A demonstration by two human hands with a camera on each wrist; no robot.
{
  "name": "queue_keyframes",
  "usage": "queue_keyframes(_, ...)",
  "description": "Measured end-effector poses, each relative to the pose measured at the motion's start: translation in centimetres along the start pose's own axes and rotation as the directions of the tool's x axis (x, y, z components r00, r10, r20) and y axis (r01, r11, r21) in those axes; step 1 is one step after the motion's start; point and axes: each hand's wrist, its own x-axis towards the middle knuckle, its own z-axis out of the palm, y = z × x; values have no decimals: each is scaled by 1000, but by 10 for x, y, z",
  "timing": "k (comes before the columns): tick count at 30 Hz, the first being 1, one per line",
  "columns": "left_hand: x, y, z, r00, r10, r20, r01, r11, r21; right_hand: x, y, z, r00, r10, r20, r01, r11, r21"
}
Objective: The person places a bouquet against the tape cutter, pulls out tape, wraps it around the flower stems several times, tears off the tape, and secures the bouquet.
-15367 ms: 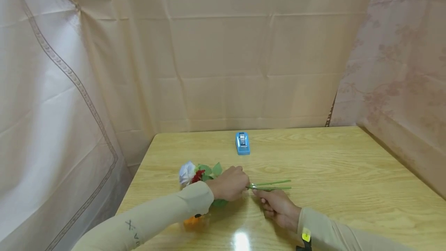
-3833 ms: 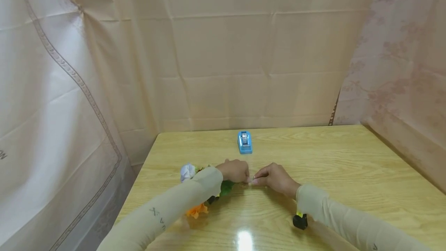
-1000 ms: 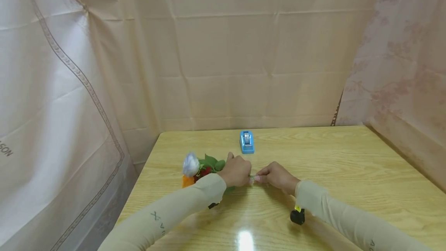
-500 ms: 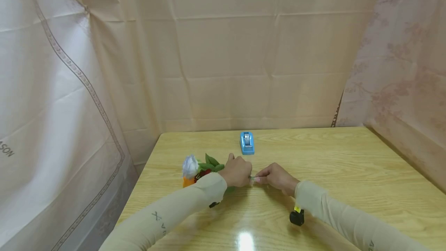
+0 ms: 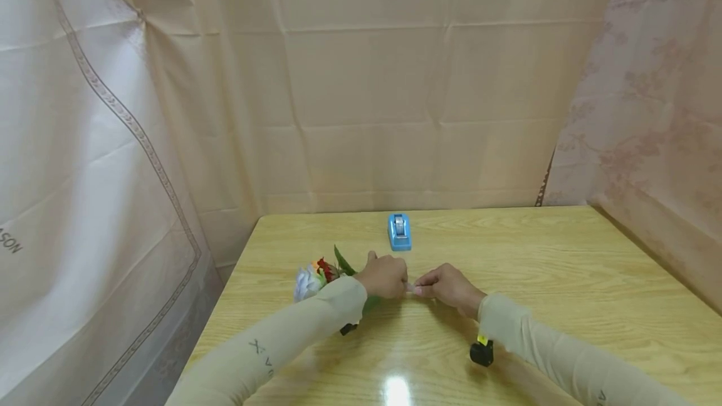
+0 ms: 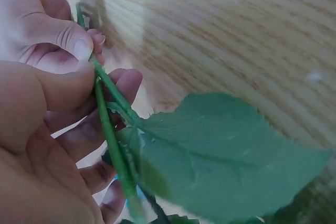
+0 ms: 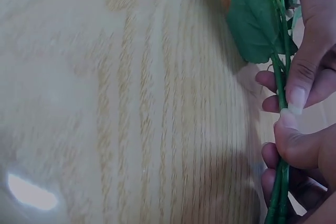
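Observation:
Green flower stems (image 6: 108,124) run between both hands, seen close in the left wrist view. My left hand (image 5: 385,276) pinches them just below a large leaf (image 6: 226,153). Right beside it my right hand (image 5: 451,288) pinches the same stems (image 7: 282,182) with thumb and fingers; the two thumb tips almost meet in the right wrist view. At the bunch's left end a pale bluish-white flower (image 5: 308,282) and a small red flower (image 5: 324,269) show past my left sleeve. The fingers partly hide the stems, and the sleeve hides part of the bunch.
A blue tape dispenser (image 5: 400,232) stands on the wooden table (image 5: 541,268), behind the hands. Beige cloth (image 5: 361,93) hangs beyond the table's back edge, with more cloth at both sides. Black wrist devices sit under both sleeves.
The bunch has turned about its stems: the white flower sits lower, the red one shows above, and the orange one is mostly hidden. Both hands remain close together.

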Motion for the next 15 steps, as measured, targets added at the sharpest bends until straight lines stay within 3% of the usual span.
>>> queue_keyframes(4,-3,1,1,1000,9,-20,-9,1000,-2,1,1,1,1000,-28,-7,27,1000,-15)
queue_keyframes(7,-6,1,2,999,18,-49,-15,999,45,1,2,2,999,-46,-11,46,999,-21)
queue_keyframes(10,-7,1,4,995,32,-90,-19,990,137,3,3,3,998,-61,-10,60,998,-33)
queue_keyframes(15,-10,2,7,990,52,-131,-12,957,289,2,5,5,996,-85,13,86,994,-74)
